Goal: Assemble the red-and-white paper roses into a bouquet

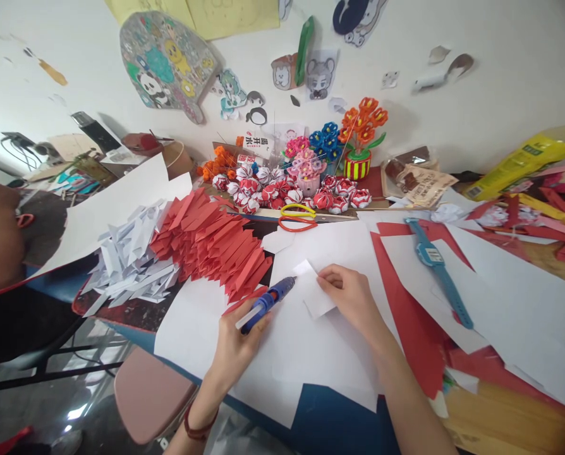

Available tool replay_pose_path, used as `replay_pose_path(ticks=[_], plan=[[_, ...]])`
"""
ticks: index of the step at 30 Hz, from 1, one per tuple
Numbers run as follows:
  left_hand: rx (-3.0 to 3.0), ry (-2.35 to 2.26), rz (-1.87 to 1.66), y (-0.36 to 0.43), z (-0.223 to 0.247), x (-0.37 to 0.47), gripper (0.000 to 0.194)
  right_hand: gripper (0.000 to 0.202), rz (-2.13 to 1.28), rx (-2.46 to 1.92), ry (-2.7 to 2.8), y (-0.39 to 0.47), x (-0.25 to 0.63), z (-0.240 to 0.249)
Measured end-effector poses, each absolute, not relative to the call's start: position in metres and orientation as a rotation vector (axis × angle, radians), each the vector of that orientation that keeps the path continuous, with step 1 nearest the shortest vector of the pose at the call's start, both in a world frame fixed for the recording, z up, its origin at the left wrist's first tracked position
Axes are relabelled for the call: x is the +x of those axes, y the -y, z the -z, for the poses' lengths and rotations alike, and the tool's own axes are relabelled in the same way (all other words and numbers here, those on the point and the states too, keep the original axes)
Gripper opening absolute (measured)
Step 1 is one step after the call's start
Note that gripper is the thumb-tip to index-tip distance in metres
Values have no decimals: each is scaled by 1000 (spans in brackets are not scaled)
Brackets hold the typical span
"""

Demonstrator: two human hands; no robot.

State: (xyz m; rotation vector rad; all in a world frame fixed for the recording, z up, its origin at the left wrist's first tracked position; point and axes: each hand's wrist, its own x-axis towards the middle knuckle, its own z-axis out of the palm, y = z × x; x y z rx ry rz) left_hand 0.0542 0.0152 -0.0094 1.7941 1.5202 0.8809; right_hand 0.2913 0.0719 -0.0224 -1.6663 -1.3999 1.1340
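Blue pen-shaped tool (266, 307) and small white paper (315, 298)
The tool slants up from the left hand (237, 335), its dark tip near the paper, which lies tilted, its edge pinched by the right hand (349, 289).

The blue pen-shaped tool (267, 304) looks like smooth plastic with a faint sheen, while the small white slip (316, 302) is thin, smooth, matt paper, like the larger white sheets (320, 360) beneath it. The red strips (211, 243) and white strips (133, 246) are creased paper with a dull finish, and the pink seat (150, 392) appears to be smooth, matt plastic. The yellow bottle (524, 163) looks like glossy plastic, the teal watch strap (452, 296) matt rubber or plastic, the bare tabletop corner (510, 417) grained wood, and the floor (86, 388) polished and reflective.
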Motion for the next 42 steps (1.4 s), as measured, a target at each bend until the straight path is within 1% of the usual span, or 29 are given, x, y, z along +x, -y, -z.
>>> replay_pose_path(ticks=[5, 9, 18, 27, 42], plan=[[1810, -1611, -901, -13, 12, 53, 19, 9, -1143, -1673, 1387, -72, 291, 21], [1791, -1680, -935, -11, 13, 53, 26, 9, -1140, -1670, 1381, -71, 291, 23], [1812, -1694, -887, -15, 16, 55, 29, 11, -1135, -1674, 1380, -71, 290, 21], [1817, -1682, -888, -15, 17, 55, 24, 11, -1134, -1666, 1385, -70, 291, 21], [1783, -1729, -888, -15, 15, 57, 25, 10, -1122, -1663, 1402, -70, 290, 21]])
